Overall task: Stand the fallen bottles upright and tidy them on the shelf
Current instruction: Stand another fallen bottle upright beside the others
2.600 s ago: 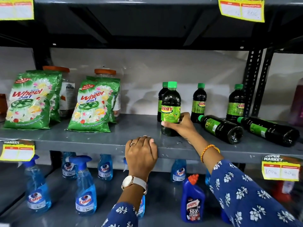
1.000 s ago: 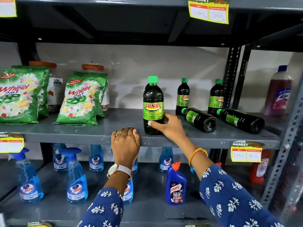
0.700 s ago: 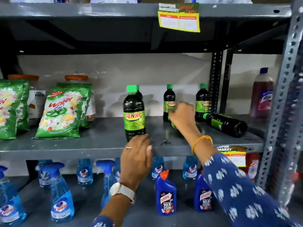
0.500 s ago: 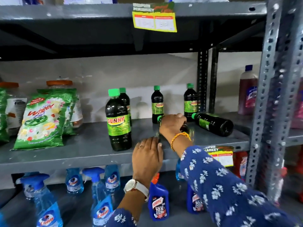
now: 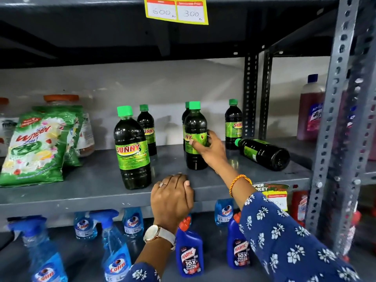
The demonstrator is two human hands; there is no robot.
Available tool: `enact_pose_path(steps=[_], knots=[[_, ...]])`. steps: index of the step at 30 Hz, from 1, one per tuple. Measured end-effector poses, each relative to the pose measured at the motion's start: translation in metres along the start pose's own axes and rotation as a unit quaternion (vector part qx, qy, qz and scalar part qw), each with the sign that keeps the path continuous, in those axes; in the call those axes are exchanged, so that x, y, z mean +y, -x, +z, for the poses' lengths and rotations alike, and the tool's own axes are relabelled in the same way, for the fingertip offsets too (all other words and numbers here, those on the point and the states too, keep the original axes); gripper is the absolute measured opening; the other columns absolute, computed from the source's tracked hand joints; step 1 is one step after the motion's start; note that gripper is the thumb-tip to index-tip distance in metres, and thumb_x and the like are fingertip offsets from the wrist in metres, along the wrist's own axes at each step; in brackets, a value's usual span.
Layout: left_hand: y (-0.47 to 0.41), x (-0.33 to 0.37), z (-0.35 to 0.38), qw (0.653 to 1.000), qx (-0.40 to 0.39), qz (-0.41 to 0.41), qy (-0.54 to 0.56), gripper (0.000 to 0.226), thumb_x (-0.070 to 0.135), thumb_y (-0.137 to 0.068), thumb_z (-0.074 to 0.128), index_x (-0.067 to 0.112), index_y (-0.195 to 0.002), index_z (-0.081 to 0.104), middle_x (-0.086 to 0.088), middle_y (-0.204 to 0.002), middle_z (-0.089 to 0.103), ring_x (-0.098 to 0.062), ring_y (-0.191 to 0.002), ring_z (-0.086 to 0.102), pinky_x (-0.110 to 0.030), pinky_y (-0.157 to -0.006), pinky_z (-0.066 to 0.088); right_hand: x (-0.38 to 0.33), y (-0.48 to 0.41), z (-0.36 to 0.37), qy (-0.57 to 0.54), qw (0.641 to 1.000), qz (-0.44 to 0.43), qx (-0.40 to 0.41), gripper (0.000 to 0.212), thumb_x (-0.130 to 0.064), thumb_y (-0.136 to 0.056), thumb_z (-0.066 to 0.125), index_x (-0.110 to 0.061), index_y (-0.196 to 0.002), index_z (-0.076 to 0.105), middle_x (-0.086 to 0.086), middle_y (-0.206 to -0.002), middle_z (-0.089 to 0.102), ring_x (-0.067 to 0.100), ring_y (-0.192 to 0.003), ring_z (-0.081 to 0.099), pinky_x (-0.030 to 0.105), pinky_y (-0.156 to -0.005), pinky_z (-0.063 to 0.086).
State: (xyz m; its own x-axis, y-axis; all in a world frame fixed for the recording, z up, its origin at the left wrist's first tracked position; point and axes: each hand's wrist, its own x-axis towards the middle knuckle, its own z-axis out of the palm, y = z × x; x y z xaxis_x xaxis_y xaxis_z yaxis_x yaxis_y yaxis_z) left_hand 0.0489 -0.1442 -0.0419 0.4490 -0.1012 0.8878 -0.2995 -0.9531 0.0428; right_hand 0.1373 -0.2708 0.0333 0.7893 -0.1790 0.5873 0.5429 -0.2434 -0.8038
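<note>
Dark bottles with green caps and green SUNNY labels stand on the grey shelf (image 5: 85, 186). My right hand (image 5: 209, 149) grips one upright bottle (image 5: 195, 127) around its label, mid-shelf. Another upright bottle (image 5: 132, 147) stands near the front edge, with one (image 5: 147, 129) behind it. Behind the held bottle a further one (image 5: 185, 112) is mostly hidden. At the back right stands an upright bottle (image 5: 233, 123). One bottle (image 5: 264, 153) lies on its side at the right, cap pointing left. My left hand (image 5: 173, 198) rests curled over the shelf's front edge.
Green Wheel detergent bags (image 5: 38, 145) and orange-lidded jars (image 5: 61, 98) fill the shelf's left. A perforated metal upright (image 5: 333, 119) bounds the right, with a pink bottle (image 5: 310, 110) beyond. Blue Colin sprays (image 5: 116, 251) and Harpic bottles (image 5: 189, 253) stand below. A yellow price tag (image 5: 177, 10) hangs above.
My right hand let go of the front bottle, reached right to a fallen bottle and stood it upright. One bottle still lies on its side. My left hand stayed on the shelf edge.
</note>
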Motion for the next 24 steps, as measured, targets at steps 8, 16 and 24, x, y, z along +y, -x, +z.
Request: enact_pose_path(steps=[8, 16, 24], knots=[[0.0009, 0.0030, -0.0019, 1.000, 0.006, -0.003, -0.016, 0.033, 0.023, -0.086, 0.036, 0.013, -0.083, 0.067, -0.004, -0.079, 0.071, -0.023, -0.069, 0.063, -0.035, -0.064, 0.036, 0.0055, 0.0065, 0.0020, 0.131, 0.990, 0.053, -0.021, 0.083, -0.054, -0.046, 0.082, -0.017, -0.104, 0.036, -0.002, -0.097, 0.047, 0.017, -0.086, 0.049, 0.023, -0.064, 0.040], [0.0017, 0.0031, -0.0029, 1.000, -0.008, -0.009, -0.009, 0.034, 0.023, -0.086, 0.036, 0.013, -0.085, 0.068, -0.004, -0.082, 0.072, -0.022, -0.070, 0.064, -0.034, -0.063, 0.039, 0.0036, 0.0062, -0.0019, 0.043, 0.994, 0.093, -0.038, 0.071, -0.034, -0.054, 0.084, -0.019, -0.102, 0.033, 0.003, -0.102, 0.053, 0.015, -0.085, 0.053, 0.012, -0.055, 0.034], [0.0025, 0.0034, -0.0028, 1.000, -0.004, -0.015, 0.001, 0.035, 0.024, -0.086, 0.036, 0.012, -0.087, 0.069, -0.005, -0.085, 0.073, -0.024, -0.074, 0.065, -0.035, -0.067, 0.040, 0.0017, 0.0076, -0.0040, 0.020, 0.991, 0.109, -0.070, 0.049, -0.021, -0.067, 0.073, -0.019, -0.102, 0.038, -0.011, -0.082, 0.051, 0.004, -0.073, 0.050, 0.015, -0.054, 0.034]])
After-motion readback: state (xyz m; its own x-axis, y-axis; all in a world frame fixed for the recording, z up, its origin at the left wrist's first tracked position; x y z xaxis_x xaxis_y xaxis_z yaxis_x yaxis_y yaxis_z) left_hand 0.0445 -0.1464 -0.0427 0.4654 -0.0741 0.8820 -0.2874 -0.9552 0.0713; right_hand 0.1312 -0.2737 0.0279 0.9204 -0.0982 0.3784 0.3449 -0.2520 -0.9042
